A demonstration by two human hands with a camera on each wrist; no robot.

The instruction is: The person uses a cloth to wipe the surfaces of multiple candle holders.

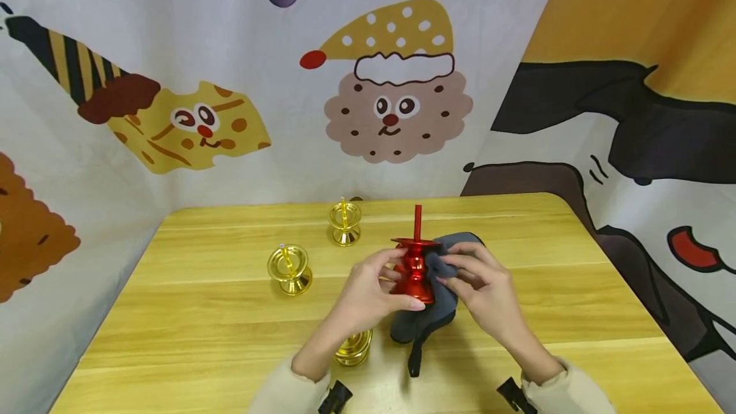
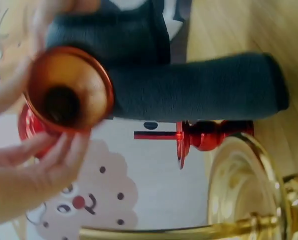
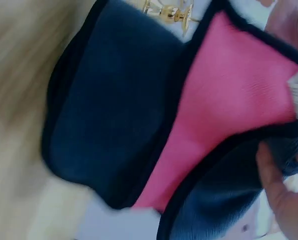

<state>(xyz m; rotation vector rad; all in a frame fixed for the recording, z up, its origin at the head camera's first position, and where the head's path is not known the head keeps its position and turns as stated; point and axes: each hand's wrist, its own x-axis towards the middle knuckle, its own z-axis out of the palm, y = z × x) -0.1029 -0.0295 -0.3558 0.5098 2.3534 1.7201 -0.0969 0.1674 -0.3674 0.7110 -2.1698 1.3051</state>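
Note:
My left hand [image 1: 370, 286] grips a shiny red candle holder [image 1: 415, 267], its thumb along the base and its spike pointing up. In the left wrist view the hollow underside of that holder [image 2: 91, 90] faces the camera. My right hand [image 1: 485, 286] pinches a dark grey cloth [image 1: 439, 312] against the holder's right side. The cloth hangs down in folds, and its pink reverse [image 3: 208, 110] shows in the right wrist view. Behind, a second red candle holder [image 2: 203, 136] stands, mostly hidden in the head view.
On the wooden table [image 1: 190, 324] stand three gold candle holders: one at the back [image 1: 346, 235], one at the left [image 1: 294, 283], and one near my left forearm [image 1: 354, 350], partly covered by it. A cartoon-printed curtain [image 1: 230, 18] hangs behind the table.

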